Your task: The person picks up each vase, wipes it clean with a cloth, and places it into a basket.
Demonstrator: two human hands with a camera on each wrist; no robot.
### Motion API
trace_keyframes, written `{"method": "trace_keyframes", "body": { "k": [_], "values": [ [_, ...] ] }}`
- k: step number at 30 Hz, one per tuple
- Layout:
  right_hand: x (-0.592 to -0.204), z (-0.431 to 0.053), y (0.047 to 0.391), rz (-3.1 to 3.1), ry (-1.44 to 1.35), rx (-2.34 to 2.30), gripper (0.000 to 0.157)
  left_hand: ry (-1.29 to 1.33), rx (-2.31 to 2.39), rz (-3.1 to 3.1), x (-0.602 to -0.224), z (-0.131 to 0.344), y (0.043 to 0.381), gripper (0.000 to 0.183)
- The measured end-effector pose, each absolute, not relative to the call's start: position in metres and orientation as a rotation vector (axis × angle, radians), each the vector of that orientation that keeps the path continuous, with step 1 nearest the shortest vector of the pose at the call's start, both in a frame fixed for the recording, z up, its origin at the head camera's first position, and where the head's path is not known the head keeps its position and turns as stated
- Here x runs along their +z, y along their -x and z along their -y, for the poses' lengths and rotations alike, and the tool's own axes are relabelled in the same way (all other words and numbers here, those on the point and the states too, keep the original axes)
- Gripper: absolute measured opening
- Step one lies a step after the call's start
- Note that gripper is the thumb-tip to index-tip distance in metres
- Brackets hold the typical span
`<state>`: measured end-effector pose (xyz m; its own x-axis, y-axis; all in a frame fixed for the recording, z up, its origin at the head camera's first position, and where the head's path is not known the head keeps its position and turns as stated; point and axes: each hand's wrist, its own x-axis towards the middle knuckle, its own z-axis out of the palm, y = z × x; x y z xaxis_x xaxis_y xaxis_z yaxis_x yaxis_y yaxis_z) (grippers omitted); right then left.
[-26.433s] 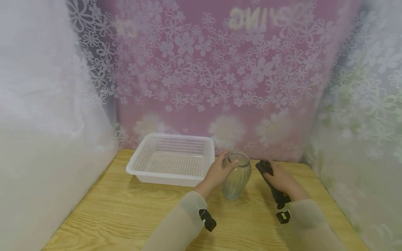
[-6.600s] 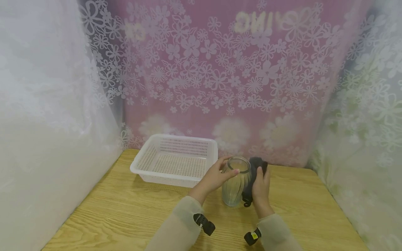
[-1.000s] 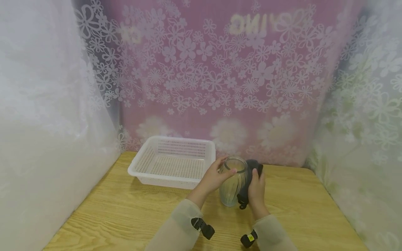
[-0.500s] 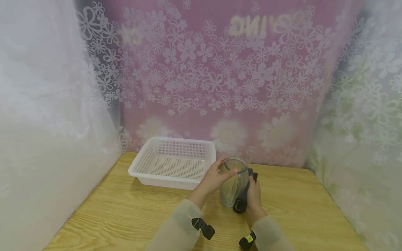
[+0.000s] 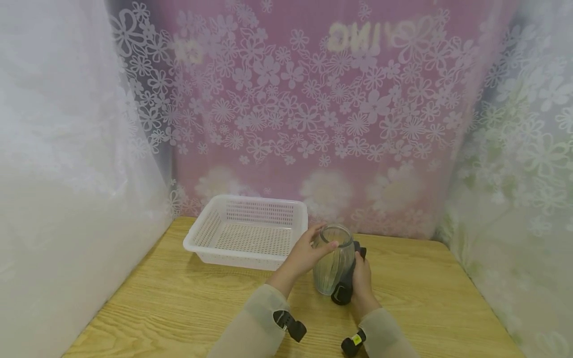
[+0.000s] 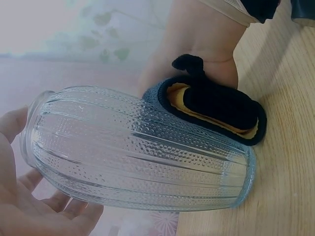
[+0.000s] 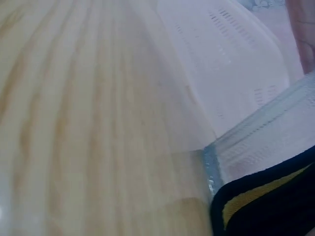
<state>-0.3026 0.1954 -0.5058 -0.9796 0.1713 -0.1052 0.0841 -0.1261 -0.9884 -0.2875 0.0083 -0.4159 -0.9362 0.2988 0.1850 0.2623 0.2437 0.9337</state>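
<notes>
A clear ribbed glass vase point(image 5: 329, 268) stands about upright in front of me, its base at or just over the table. My left hand point(image 5: 309, 251) holds it near the neck, thumb at the rim and fingers around the far side. Against the vase's right side lies a dark folded fabric piece point(image 6: 216, 110) with black edging, a yellow lining and a small tab. My right hand point(image 5: 361, 278) grips this piece from the right; most of its fingers are hidden. In the right wrist view, the black edge of the fabric point(image 7: 231, 196) sits beside the vase base point(image 7: 211, 167).
A white perforated plastic basket point(image 5: 243, 258) sits left of the vase, near the table's back edge, with nothing in it. The wood-grain table point(image 5: 179, 308) extends in front and to the right. Floral translucent curtains point(image 5: 313, 99) hang behind and on both sides.
Earlier, my right hand held the fabric piece apart from the vase. Over the last second, hand and fabric slid slightly down along the vase's side. My left hand keeps its hold on the neck.
</notes>
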Motion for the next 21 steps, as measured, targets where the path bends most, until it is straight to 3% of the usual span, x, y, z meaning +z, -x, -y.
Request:
{"method": "trace_keyframes", "body": {
  "k": [6, 15, 21],
  "values": [
    [-0.492, -0.205, 0.302, 2.054, 0.316, 2.225, 0.062, -0.546, 1.828, -2.461, -0.415, -0.008, 0.287, 0.069],
    [-0.453, -0.217, 0.288, 2.038, 0.270, 2.111, 0.069, -0.545, 1.833, -2.453, -0.417, -0.008, 0.288, 0.070],
    [-0.427, -0.213, 0.278, 1.955, 0.171, 2.050, 0.064, -0.551, 1.830, -2.455, -0.417, -0.008, 0.288, 0.070]
  ]
}}
